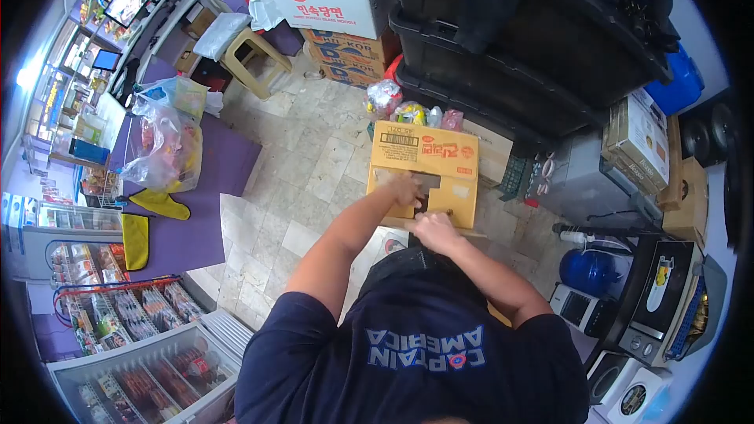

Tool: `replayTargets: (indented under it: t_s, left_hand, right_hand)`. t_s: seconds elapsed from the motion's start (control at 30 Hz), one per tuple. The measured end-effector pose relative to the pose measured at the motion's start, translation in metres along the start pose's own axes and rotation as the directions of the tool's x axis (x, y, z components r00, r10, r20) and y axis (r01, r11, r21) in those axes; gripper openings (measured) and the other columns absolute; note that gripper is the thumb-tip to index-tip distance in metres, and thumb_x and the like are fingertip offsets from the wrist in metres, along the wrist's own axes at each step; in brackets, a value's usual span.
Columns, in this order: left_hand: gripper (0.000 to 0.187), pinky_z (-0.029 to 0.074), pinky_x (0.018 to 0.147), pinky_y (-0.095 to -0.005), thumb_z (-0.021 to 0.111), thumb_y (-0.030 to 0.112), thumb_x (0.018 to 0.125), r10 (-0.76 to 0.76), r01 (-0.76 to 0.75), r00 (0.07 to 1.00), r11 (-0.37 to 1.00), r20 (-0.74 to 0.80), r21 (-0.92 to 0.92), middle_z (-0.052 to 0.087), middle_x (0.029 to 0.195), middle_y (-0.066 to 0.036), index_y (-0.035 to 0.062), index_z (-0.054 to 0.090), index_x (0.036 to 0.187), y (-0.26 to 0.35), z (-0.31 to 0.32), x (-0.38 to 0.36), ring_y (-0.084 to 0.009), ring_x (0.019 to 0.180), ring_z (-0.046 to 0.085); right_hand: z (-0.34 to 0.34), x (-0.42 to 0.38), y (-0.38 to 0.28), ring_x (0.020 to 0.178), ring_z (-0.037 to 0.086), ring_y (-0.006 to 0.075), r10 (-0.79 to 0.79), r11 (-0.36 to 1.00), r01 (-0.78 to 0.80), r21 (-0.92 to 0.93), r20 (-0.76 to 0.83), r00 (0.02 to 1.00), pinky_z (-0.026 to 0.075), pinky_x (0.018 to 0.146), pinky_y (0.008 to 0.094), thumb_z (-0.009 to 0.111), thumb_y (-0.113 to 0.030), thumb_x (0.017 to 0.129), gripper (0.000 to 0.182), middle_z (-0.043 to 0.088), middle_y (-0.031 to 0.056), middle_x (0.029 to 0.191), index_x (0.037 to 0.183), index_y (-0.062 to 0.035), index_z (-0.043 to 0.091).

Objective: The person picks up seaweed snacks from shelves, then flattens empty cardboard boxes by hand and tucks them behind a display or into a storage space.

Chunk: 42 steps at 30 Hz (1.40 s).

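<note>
A yellow carton (428, 149) with red Korean lettering and a barcode stands in front of my body. Its upper face has a dark gap (425, 185) between the cardboard panels. At the left side of this gap is my left hand (404, 191), fingers bent over the cardboard edge, their tips partly hidden. My right hand (437, 232) is closed at the carton's near edge, just below the gap. Its fingers seem to grip the cardboard there, though the grip itself is partly hidden. What is inside the carton cannot be made out.
Black storage bins (518, 55) are stacked beyond the carton, with small bagged goods (384, 97) before them. Left are a beige stool (255, 59), a purple counter (188, 224) with a plastic bag, and a freezer (149, 377). A microwave (666, 298) stands right.
</note>
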<state>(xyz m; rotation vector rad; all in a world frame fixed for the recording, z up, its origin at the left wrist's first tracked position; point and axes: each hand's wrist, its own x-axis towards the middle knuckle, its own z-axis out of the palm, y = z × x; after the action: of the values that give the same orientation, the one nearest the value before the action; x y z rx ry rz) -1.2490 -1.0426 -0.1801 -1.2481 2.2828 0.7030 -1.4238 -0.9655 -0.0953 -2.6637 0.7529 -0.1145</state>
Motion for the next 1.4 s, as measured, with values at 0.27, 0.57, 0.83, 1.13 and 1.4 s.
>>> replayTargets:
  t_s: [0.27,0.57,0.83,1.13,1.4]
  left_hand:
    - [0.045,0.046,0.097,-0.0452,0.068,0.04,0.076,-0.093,0.095,0.995,0.993,-0.035,0.07,0.042,0.141,-0.009,0.0182,0.069,0.115,0.024,0.038,-0.011,-0.0347,0.127,0.042]
    - [0.019,0.051,0.088,-0.049,0.071,0.019,0.063,-0.533,0.287,0.632,0.835,-0.562,-0.469,0.043,0.131,-0.016,0.0041,0.068,0.075,0.031,0.03,-0.151,-0.0418,0.112,0.045]
    - [0.089,0.043,0.099,-0.0551,0.056,-0.008,0.071,-0.873,0.24,0.451,0.317,-0.184,-0.917,0.035,0.141,-0.035,0.02,0.021,0.148,0.065,0.092,-0.219,-0.0561,0.121,0.042]
    - [0.096,0.045,0.1,-0.0452,0.046,-0.018,0.068,-0.869,0.002,0.435,0.263,-0.236,-0.965,0.046,0.143,-0.018,0.026,0.023,0.151,0.123,0.089,-0.239,-0.0392,0.128,0.047]
    - [0.103,0.047,0.098,-0.0457,0.044,-0.019,0.068,-0.92,0.022,0.372,0.14,-0.122,-0.99,0.05,0.138,-0.022,0.034,0.017,0.152,0.173,0.085,-0.253,-0.0408,0.12,0.053]
  right_hand:
    - [-0.008,0.004,-0.013,0.081,0.068,0.0323,-0.06,0.996,0.056,0.072,0.053,0.997,0.054,0.067,0.0455,0.061,-0.017,0.08,0.011,0.065,0.0156,0.084,0.089,-0.0129,0.066]
    - [-0.006,0.037,-0.041,0.083,0.066,0.0315,-0.359,0.933,0.359,0.028,0.026,0.933,0.053,0.069,0.0436,0.071,-0.027,0.072,0.019,0.064,0.0136,0.083,0.083,-0.0133,0.064]
    - [0.022,0.057,-0.044,0.079,0.067,0.0323,-0.542,0.839,0.536,0.094,0.221,0.81,0.054,0.066,0.0456,0.063,-0.017,0.078,0.012,0.065,0.0119,0.079,0.088,-0.0133,0.067]
    - [0.115,0.117,0.063,0.09,0.068,0.0304,-0.541,0.832,0.542,0.118,0.391,0.745,0.053,0.082,0.0435,0.062,-0.033,0.085,0.029,0.071,0.0131,0.096,0.096,-0.0088,0.072]
    - [0.133,0.113,0.128,0.106,0.064,0.0313,-0.42,0.698,0.715,-0.035,0.789,0.448,0.049,0.091,0.0437,0.067,-0.017,0.074,0.026,0.071,0.0156,0.092,0.097,-0.0057,0.072]
